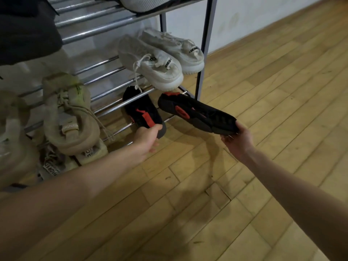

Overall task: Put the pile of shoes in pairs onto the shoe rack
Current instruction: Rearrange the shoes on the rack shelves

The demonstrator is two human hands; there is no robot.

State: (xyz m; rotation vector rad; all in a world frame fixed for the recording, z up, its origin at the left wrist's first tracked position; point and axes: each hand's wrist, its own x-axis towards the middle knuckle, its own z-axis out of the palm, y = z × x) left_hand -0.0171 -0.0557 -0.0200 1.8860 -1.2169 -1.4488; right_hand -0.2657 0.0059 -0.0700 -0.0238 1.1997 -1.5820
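The left hand (pixel 148 137) pinches the heel of a black sneaker with red accents (pixel 142 110) that lies on the lowest chrome bars of the metal shoe rack (pixel 105 28), toe pointing far under the middle tier. The right hand (pixel 238 140) grips the heel end of the matching black-and-red sneaker (pixel 197 113), held tilted with its sole showing, its toe just beside the rack's near right post. A pair of white sneakers (pixel 160 57) sits on the middle tier above, heels overhanging the near edge. Beige sneakers (pixel 69 113) lie to the left. Bare wooden floor (pixel 263 81) spreads to the right and near.
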